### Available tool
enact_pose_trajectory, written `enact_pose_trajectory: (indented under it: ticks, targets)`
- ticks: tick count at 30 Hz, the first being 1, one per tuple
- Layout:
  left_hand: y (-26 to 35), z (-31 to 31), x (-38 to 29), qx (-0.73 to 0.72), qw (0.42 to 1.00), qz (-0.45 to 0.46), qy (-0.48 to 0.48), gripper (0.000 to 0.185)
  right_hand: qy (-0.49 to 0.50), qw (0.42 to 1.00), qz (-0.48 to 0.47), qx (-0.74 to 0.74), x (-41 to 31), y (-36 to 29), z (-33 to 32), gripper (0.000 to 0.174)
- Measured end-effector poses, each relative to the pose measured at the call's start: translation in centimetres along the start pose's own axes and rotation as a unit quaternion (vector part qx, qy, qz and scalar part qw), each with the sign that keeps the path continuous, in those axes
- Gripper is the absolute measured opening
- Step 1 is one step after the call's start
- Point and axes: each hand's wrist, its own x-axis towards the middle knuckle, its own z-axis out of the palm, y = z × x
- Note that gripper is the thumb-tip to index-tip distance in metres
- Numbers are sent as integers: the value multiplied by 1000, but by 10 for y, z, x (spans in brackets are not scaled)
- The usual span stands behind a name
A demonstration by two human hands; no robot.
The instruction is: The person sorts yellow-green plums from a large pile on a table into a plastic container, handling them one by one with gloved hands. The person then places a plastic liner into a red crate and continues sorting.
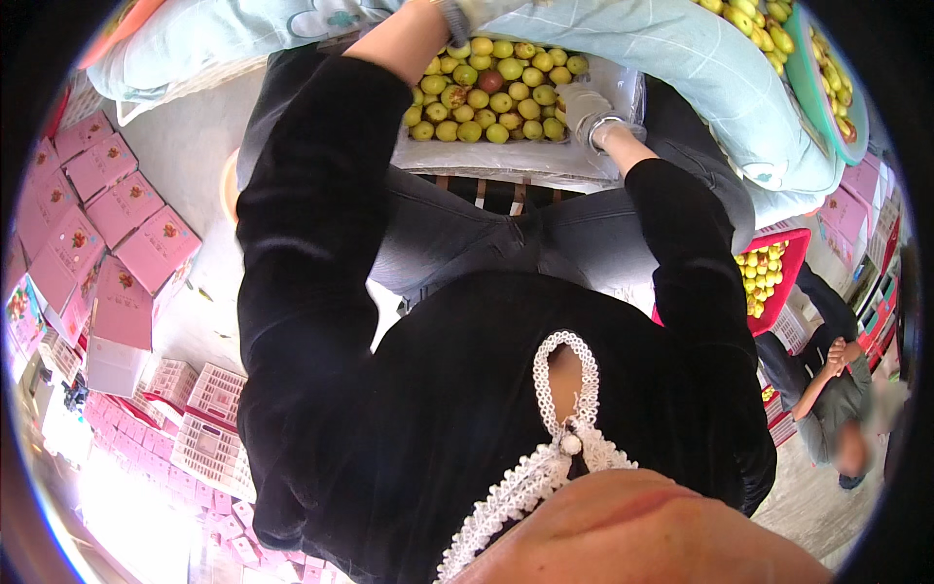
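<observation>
A shallow box lined with clear plastic sits before me at my knees, holding many green-yellow jujubes. One reddish-brown jujube stands out among them. My right hand, in a pale glove, rests at the right side of the fruit, its fingers against or just over the outermost jujubes. Whether it grips one cannot be told. My left hand, gloved too, reaches past the far edge of the box over the light-blue quilted cloth. The picture's top rim cuts off its fingers.
Pink printed cartons are stacked on the left, with white plastic crates behind. A green basin of jujubes stands at the upper right. Below it is a red-rimmed crate of jujubes. Another person sits nearby, hands clasped.
</observation>
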Motion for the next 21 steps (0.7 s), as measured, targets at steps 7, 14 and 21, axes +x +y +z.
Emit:
enact_pose_trajectory:
  ticks: [7, 14, 21]
  targets:
    - [3, -41, -84, -355, 931, -50, 69, 42, -52, 981, 131, 132, 5, -7, 33, 34]
    - [-1, -56, -83, -426, 896, -94, 86, 44, -73, 986, 130, 79, 4, -12, 36, 34]
    - [-47, -27, -74, -439, 891, -114, -10, 43, 16, 963, 196, 184, 2, -11, 23, 34]
